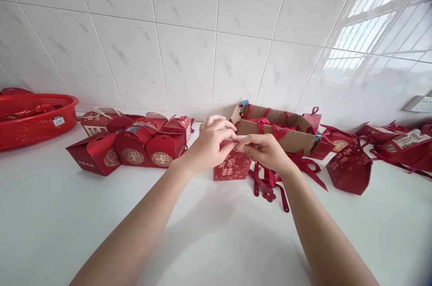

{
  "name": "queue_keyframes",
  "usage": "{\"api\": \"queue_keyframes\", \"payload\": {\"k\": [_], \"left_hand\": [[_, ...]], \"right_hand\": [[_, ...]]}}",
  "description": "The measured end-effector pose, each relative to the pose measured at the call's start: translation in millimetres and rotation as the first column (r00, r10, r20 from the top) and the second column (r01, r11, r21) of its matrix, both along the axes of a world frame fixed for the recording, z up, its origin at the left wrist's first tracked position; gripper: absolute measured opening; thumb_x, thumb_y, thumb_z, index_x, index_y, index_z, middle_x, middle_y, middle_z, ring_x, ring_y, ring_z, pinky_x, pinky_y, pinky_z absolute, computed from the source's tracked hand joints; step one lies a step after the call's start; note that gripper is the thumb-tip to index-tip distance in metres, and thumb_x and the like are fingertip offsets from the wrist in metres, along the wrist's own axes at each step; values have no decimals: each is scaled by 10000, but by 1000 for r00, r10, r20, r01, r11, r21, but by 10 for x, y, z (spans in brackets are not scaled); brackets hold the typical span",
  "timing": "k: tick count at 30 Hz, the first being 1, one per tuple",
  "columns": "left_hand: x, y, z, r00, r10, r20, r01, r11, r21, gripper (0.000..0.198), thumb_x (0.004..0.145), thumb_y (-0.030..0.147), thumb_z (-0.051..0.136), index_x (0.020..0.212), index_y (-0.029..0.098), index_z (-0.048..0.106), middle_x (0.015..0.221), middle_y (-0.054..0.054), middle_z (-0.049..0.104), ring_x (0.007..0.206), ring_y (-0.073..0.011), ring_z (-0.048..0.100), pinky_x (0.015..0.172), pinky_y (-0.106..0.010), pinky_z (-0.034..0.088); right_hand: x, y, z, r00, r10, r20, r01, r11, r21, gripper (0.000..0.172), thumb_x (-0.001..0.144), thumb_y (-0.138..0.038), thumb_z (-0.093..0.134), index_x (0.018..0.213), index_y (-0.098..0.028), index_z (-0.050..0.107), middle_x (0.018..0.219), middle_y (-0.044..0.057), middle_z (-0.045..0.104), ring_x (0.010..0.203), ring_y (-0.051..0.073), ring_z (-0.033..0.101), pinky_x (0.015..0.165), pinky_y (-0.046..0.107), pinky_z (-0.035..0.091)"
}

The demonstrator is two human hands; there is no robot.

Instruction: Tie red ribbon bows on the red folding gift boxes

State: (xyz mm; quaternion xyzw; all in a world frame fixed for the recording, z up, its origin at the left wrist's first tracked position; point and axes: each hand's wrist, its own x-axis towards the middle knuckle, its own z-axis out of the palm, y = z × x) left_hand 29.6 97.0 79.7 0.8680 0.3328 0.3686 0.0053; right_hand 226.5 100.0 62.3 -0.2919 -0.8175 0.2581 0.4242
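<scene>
Here, a red box (230, 170) is grasped at its top in the grip of left hand (209, 143) and right hand (269, 152).

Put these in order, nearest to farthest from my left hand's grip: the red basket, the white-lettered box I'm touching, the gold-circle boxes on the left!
1. White-lettered box: nearest, right at your left grip.
2. Gold-circle boxes: next, to its left.
3. Red basket: farthest, at the left edge.
</scene>
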Motion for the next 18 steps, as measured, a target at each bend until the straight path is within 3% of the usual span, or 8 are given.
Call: {"api": "queue_keyframes", "payload": {"k": [8,13,18], "left_hand": [[20,20,-13,997,33,68,-40,994,98,137,875,207,515,821,214,641,1020,-50,617,1101,-246,419,961,-448,344],[-3,-12,35,992,-66,110,52,991,120,119,871,238,539,837,224,652,997,-35,627,1078,-219,452,981,-396,349],[10,-49,39,991,-8,134,-22,975,221,156,868,285,536,796,235,664,979,-41,631,1082,-230,463,975,-405,341]], "right_hand": [[-46,-27,3,994,-65,-86,72,994,88,74,842,-261,597,821,-223,657,779,18,675,659,142,589,557,273,458],[-28,-53,25,976,38,-216,-46,998,-33,68,824,-288,642,851,-226,633,758,4,624,538,96,524,472,241,457],[-19,-71,32,947,103,-303,-141,984,-106,95,814,-307,655,837,-223,614,752,-1,600,481,81,506,415,233,459]]}}
